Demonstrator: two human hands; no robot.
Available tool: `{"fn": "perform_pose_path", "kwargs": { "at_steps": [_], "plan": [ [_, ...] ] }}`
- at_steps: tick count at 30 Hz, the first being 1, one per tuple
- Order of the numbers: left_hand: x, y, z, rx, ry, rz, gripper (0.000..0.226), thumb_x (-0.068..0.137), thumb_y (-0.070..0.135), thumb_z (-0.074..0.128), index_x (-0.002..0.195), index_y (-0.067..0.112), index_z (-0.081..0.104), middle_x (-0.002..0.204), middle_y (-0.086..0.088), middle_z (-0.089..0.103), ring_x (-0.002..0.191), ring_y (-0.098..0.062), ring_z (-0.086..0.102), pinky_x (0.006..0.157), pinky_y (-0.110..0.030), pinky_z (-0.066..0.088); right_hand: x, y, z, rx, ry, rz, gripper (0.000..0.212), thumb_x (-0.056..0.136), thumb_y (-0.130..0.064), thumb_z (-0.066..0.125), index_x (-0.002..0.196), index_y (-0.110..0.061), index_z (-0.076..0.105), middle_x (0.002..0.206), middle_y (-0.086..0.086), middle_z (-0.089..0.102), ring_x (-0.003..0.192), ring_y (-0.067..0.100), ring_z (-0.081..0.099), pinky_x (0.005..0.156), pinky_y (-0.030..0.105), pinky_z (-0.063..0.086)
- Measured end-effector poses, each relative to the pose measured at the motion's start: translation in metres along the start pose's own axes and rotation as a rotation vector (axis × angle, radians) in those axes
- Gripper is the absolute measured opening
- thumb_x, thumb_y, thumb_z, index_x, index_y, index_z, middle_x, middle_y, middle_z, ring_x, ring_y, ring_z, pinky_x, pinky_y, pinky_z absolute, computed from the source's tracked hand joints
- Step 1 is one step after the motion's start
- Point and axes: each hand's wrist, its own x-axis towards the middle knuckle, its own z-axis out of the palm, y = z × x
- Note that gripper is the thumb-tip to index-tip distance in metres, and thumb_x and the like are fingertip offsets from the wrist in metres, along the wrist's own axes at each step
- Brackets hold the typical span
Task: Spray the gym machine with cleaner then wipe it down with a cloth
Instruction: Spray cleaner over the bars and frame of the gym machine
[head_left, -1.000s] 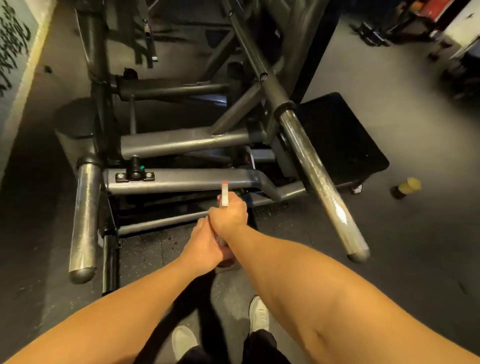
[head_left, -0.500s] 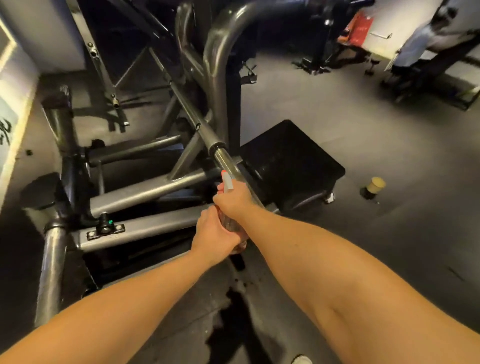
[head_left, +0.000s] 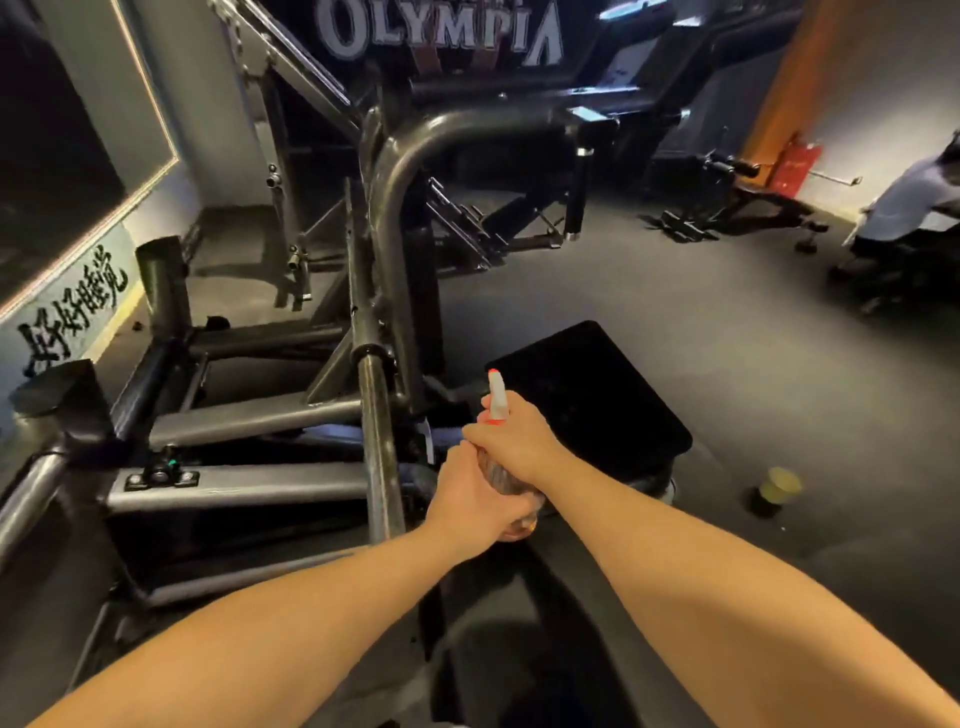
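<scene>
both hands are on the spray bottle (head_left: 498, 402), held upright in front of the gym machine (head_left: 395, 171), just right of its long steel bar (head_left: 376, 415) and over the near edge of the black pad (head_left: 587, 395). the right hand (head_left: 511, 447) wraps the neck below the white, red-tipped nozzle, its fingers curled round the far side, where i cannot tell whether one sits on the trigger. the left hand (head_left: 472, 504) grips the clear body lower down, fingers clenched round it. the likeliest slip, i'd judge, is aim: the nozzle points up and away toward the pad rather than squarely at the bar or the curved frame. a squeeze from here could send mist past the metal onto the floor (head_left: 675, 322) and leave it slick underfoot. no wetness shows on the tubes in this dim light, so patches could be missed or sprayed twice. no cloth is in view, and with both hands taken up by the bottle, cleaner may run down into the joints and the small pin fitting (head_left: 161, 470) before anything wipes it. a yellow-capped container (head_left: 774, 488) stands on the floor to the right, well apart, and a seated person (head_left: 909, 202) is far off. neither seems within reach of the spray.
</scene>
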Motion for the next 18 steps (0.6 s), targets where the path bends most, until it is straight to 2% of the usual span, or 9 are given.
{"fn": "perform_pose_path", "kwargs": {
  "at_steps": [2,4,5,6,8,10,12,15,18],
  "plan": [
    [0.006,0.006,0.024,-0.026,-0.064,-0.023,0.069,0.062,0.039,0.095,0.116,0.029,0.053,0.102,0.001,0.073,0.09,-0.016,0.075,0.075,-0.044,0.064,-0.005,0.016,-0.023,0.074,-0.019,0.009,0.042,0.088,-0.025,0.076,0.124,-0.01,0.058,0.106,0.008,0.066,0.09,0.017,0.062,0.077,0.026,0.051],
    [0.013,0.007,0.043,-0.021,-0.134,-0.034,0.063,0.067,0.032,0.093,0.115,0.024,0.053,0.093,-0.011,0.072,0.076,-0.029,0.074,0.066,-0.049,0.063,0.001,0.037,-0.04,0.098,-0.027,0.031,0.041,0.089,-0.028,0.075,0.123,-0.011,0.058,0.11,0.011,0.067,0.093,0.019,0.064,0.077,0.028,0.05],
    [0.019,0.004,0.053,-0.036,-0.144,-0.046,0.064,0.066,0.034,0.093,0.114,0.027,0.051,0.096,-0.011,0.071,0.079,-0.03,0.074,0.068,-0.049,0.063,0.008,0.047,-0.046,0.099,-0.032,0.048,0.039,0.09,-0.029,0.073,0.121,-0.013,0.058,0.111,0.01,0.067,0.097,0.021,0.066,0.076,0.027,0.05],
    [0.022,0.005,0.061,-0.031,-0.136,-0.054,0.067,0.062,0.038,0.093,0.112,0.034,0.048,0.103,-0.006,0.069,0.088,-0.024,0.073,0.075,-0.045,0.064,0.016,0.058,-0.05,0.089,-0.037,0.067,0.036,0.091,-0.03,0.071,0.12,-0.015,0.057,0.11,0.009,0.067,0.1,0.021,0.066,0.075,0.026,0.05],
    [0.029,0.007,0.075,0.009,-0.097,-0.061,0.074,0.058,0.041,0.095,0.111,0.041,0.043,0.114,0.008,0.063,0.103,-0.011,0.068,0.087,-0.032,0.06,0.033,0.076,-0.057,0.049,-0.052,0.086,0.028,0.092,-0.027,0.067,0.114,-0.015,0.055,0.106,0.008,0.066,0.092,0.019,0.064,0.076,0.028,0.051],
    [0.043,0.004,0.092,-0.055,-0.059,-0.093,0.074,0.057,0.031,0.097,0.11,0.037,0.046,0.11,0.008,0.067,0.1,-0.007,0.07,0.086,-0.035,0.062,0.054,0.087,-0.063,0.002,-0.084,0.087,0.023,0.094,-0.02,0.063,0.113,-0.016,0.051,0.107,0.011,0.064,0.086,0.016,0.059,0.077,0.031,0.049],
    [0.064,-0.001,0.107,-0.122,0.002,-0.126,0.074,0.055,0.027,0.098,0.11,0.035,0.049,0.106,0.006,0.071,0.098,-0.007,0.072,0.085,-0.04,0.063,0.081,0.093,-0.069,-0.039,-0.123,0.077,0.025,0.097,-0.017,0.061,0.119,-0.017,0.049,0.112,0.012,0.063,0.093,0.017,0.059,0.084,0.035,0.051],
    [0.101,-0.002,0.123,-0.196,0.048,-0.115,0.08,0.057,0.042,0.098,0.119,0.033,0.048,0.112,0.008,0.069,0.106,-0.007,0.07,0.089,-0.031,0.06,0.125,0.097,-0.081,-0.126,-0.153,0.091,0.031,0.097,-0.02,0.064,0.125,-0.02,0.049,0.113,0.004,0.061,0.101,0.02,0.062,0.093,0.038,0.054],
    [0.139,0.0,0.141,-0.2,0.115,-0.134,0.1,0.049,0.064,0.094,0.127,0.029,0.041,0.12,0.005,0.064,0.111,-0.008,0.068,0.091,-0.032,0.06,0.168,0.096,-0.098,-0.179,-0.168,0.099,0.031,0.095,-0.021,0.063,0.123,-0.023,0.052,0.107,0.0,0.061,0.096,0.016,0.062,0.09,0.038,0.056]
  ]
}}
